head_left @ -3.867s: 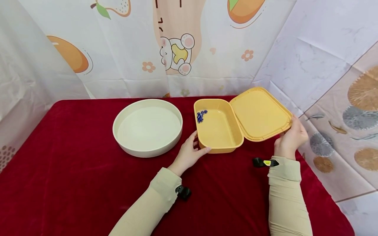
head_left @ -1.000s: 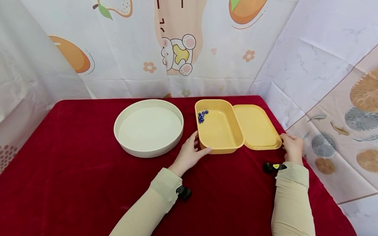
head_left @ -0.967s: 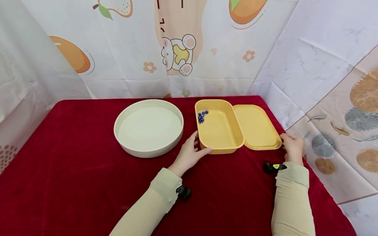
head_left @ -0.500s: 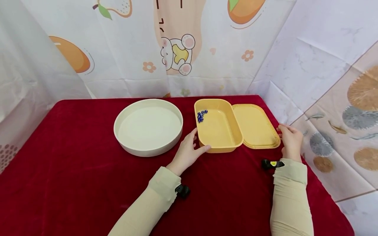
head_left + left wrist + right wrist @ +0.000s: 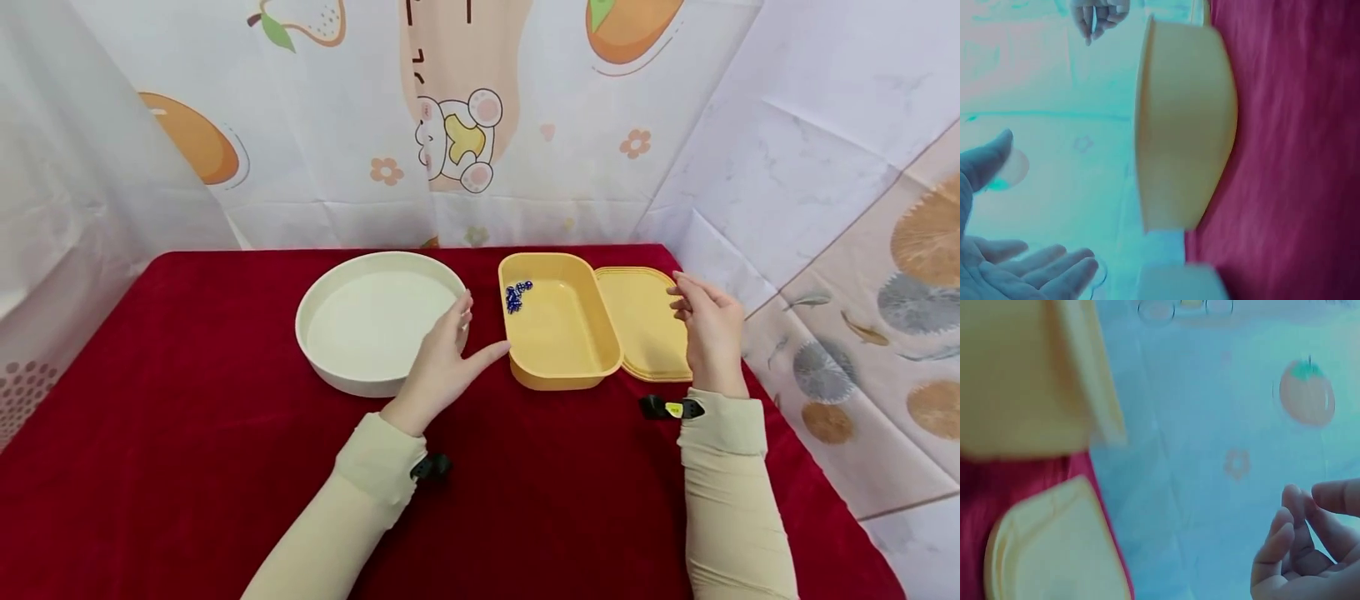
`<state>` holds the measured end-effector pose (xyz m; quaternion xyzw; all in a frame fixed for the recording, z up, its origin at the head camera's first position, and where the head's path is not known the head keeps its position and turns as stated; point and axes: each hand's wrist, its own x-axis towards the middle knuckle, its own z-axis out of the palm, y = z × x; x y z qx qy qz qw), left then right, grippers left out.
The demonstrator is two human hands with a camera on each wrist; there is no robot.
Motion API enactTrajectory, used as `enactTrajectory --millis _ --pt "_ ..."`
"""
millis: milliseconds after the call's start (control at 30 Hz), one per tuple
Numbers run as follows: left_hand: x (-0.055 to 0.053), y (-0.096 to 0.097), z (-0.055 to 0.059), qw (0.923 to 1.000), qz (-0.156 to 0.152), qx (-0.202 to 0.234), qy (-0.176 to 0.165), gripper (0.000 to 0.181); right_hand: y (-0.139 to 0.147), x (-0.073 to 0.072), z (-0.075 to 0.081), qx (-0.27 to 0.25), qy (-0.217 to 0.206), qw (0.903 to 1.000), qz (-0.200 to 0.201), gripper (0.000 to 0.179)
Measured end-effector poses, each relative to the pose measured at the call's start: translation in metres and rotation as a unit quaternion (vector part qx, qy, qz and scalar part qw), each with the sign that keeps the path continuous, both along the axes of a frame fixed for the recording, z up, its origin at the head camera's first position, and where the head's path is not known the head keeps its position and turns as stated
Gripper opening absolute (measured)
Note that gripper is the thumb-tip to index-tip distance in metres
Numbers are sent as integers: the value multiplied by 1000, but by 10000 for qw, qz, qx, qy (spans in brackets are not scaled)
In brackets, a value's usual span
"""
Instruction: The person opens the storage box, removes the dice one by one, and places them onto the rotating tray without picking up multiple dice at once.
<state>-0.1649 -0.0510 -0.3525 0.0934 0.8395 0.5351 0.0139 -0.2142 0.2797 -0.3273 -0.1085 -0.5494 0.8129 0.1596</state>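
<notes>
My left hand (image 5: 435, 371) is in the air with its thumb spread from the fingers, over the right side of a cream round dish (image 5: 375, 325) and left of a yellow rectangular container (image 5: 562, 382). Several small blue pieces with white specks (image 5: 514, 298) lie in that container's left part. The container's yellow lid (image 5: 641, 325) is flat on the cloth to its right. Over the lid's right edge hovers my right hand (image 5: 712, 333), fingers loosely bent and nothing in them. In the left wrist view the left palm (image 5: 997, 275) is bare, apart from the container wall (image 5: 1185, 125).
A dark red cloth (image 5: 562, 500) covers the table. Printed curtains (image 5: 322, 150) hang behind its far edge, and another sheet (image 5: 832, 275) closes in the right side. The round dish stands close to the container's left.
My left hand has let go of the container and moved left and up. The right hand lowered the lid to the cloth, released it, and has moved inward over it.
</notes>
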Motion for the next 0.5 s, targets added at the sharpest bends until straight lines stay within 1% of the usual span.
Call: enactTrajectory --millis 100,167,233,300,400,500 --pt "-1 -16 5 9995 149 -235 136 96 -12 -3 8 123 243 9972 703 17" --pt "-1 -27 7 9985 300 -411 212 98 -19 -6 13 286 317 9927 1124 17" --pt "-1 -38 8 9971 434 -516 354 100 -26 -10 19 458 343 9877 1452 17" --pt "0 -49 7 9956 549 -613 442 102 -33 -14 24 583 335 9839 1658 18" --pt "1 -65 5 9935 695 -721 535 104 -40 -19 30 761 315 9794 1844 18" --pt "3 -80 4 9920 821 -823 502 105 -46 -24 35 834 246 9754 2025 19"
